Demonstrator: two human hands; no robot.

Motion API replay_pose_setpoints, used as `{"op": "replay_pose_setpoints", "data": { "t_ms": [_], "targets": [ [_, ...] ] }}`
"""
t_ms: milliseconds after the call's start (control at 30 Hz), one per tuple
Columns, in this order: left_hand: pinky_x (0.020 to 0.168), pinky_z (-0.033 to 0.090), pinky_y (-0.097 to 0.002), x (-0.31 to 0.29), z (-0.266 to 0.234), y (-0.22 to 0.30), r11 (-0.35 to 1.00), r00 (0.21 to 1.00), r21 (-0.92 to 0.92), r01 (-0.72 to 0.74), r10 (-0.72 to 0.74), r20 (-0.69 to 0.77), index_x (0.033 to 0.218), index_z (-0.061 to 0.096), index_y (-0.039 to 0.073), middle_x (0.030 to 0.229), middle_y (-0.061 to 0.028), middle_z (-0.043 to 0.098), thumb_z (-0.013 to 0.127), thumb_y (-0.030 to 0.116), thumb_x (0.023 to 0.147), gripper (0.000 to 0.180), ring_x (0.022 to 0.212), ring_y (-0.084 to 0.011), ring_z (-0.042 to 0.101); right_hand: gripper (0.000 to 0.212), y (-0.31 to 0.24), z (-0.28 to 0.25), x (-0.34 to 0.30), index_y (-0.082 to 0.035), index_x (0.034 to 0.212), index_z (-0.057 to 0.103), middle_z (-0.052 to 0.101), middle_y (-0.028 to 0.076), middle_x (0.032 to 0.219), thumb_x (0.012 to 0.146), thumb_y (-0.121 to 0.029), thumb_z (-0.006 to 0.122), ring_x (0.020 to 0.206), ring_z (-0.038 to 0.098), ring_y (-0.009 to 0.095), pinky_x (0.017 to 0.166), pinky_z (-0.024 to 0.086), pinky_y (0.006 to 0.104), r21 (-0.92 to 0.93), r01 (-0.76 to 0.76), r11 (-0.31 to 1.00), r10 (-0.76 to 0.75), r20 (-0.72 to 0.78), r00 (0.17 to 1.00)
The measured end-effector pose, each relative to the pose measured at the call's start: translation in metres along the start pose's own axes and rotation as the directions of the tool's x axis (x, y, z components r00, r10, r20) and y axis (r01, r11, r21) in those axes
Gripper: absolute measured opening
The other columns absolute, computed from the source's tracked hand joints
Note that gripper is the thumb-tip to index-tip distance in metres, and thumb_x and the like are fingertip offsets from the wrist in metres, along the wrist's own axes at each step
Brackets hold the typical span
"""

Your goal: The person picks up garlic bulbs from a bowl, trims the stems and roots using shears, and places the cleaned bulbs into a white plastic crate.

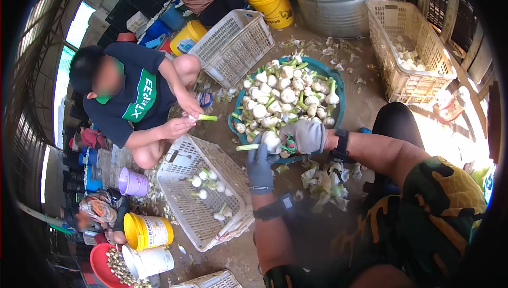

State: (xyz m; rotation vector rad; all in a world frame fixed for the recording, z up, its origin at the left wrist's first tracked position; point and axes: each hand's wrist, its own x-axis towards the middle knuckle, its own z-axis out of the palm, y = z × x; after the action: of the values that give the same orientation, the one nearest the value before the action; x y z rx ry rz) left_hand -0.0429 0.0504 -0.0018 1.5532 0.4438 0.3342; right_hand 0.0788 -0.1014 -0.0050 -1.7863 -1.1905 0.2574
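A white garlic bulb [271, 142] with a pale green stem pointing left is between my two gloved hands, over the near edge of a blue-green tub [338, 109]. My left hand [259, 165], in a grey glove, is closed round the bulb from below. My right hand [307, 136], in a lighter grey glove, is closed against the bulb's right side. Something small, green and red, shows under its fingers; its kind is hidden. Heaped garlic bulbs [286, 95] with cut green stems fill the tub.
A pale plastic crate [182, 203] with several garlic bulbs stands left of my hands. Across it, a squatting person [143, 84] holds a green-stemmed piece. More crates [233, 50], yellow buckets [148, 232] and a metal drum [338, 2] stand around. Peelings [328, 185] litter the floor.
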Motion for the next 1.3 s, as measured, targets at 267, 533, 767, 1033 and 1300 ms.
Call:
{"op": "replay_pose_setpoints", "data": {
  "t_ms": [267, 533, 767, 1033, 1300],
  "targets": [
    [0.077, 0.052, -0.0313, -0.001, 0.013, -0.003, 0.994, 0.993, -0.030, -0.102, 0.100, -0.058, 0.121, 0.049, -0.001, 0.118, -0.0119, 0.051, 0.051, 0.012, 0.087, 0.037, 0.101, -0.0207, 0.055, 0.024, -0.019, -0.006, 0.004, -0.007, 0.087, 0.062, 0.060, 0.017, 0.069, 0.067, -0.021, 0.064, 0.065, 0.060, 0.035, 0.058, 0.046, 0.0417, -0.331, 0.014, 0.944, 0.001, 0.045, 0.999],
    [0.079, 0.051, -0.0325, 0.003, 0.011, -0.012, 0.989, 0.986, -0.088, -0.118, 0.106, -0.131, 0.123, 0.047, -0.004, 0.116, -0.0144, 0.053, 0.053, 0.013, 0.087, 0.041, 0.097, -0.0211, 0.057, 0.025, 0.000, 0.001, 0.002, -0.007, 0.093, 0.064, 0.063, 0.019, 0.078, 0.069, -0.014, 0.061, 0.075, 0.062, 0.036, 0.065, 0.048, 0.0416, -0.244, 0.003, 0.970, 0.012, 0.060, 0.998],
    [0.077, 0.052, -0.0297, 0.005, 0.018, -0.019, 0.991, 0.977, -0.102, -0.082, 0.060, -0.207, 0.114, 0.057, -0.001, 0.116, -0.0084, 0.051, 0.058, 0.004, 0.083, 0.031, 0.099, -0.0179, 0.055, 0.026, 0.025, 0.024, -0.003, -0.007, 0.093, 0.059, 0.061, 0.018, 0.071, 0.068, -0.015, 0.063, 0.067, 0.060, 0.036, 0.060, 0.047, 0.0420, -0.205, 0.059, 0.977, -0.063, -0.014, 0.998],
    [0.084, 0.050, -0.0351, -0.004, 0.014, -0.002, 0.949, 0.999, -0.312, -0.048, 0.046, -0.015, 0.122, 0.044, -0.006, 0.116, -0.0172, 0.053, 0.044, 0.010, 0.090, 0.036, 0.103, -0.0250, 0.055, 0.016, 0.054, 0.028, -0.003, -0.004, 0.080, 0.063, 0.061, 0.013, 0.069, 0.074, -0.016, 0.055, 0.062, 0.060, 0.032, 0.057, 0.048, 0.0396, -0.389, -0.107, 0.915, 0.076, -0.093, 0.993],
    [0.093, 0.044, -0.0476, -0.001, -0.005, -0.004, 0.782, 0.995, -0.623, 0.022, 0.041, 0.087, 0.128, 0.039, 0.000, 0.124, -0.0127, 0.046, 0.032, 0.020, 0.096, 0.038, 0.114, -0.0275, 0.046, 0.024, 0.091, 0.054, -0.039, -0.001, 0.088, 0.061, 0.064, 0.014, 0.078, 0.070, -0.016, 0.067, 0.072, 0.064, 0.030, 0.064, 0.051, 0.0347, -0.406, -0.030, 0.913, 0.212, 0.411, 0.887]
  ]
}}
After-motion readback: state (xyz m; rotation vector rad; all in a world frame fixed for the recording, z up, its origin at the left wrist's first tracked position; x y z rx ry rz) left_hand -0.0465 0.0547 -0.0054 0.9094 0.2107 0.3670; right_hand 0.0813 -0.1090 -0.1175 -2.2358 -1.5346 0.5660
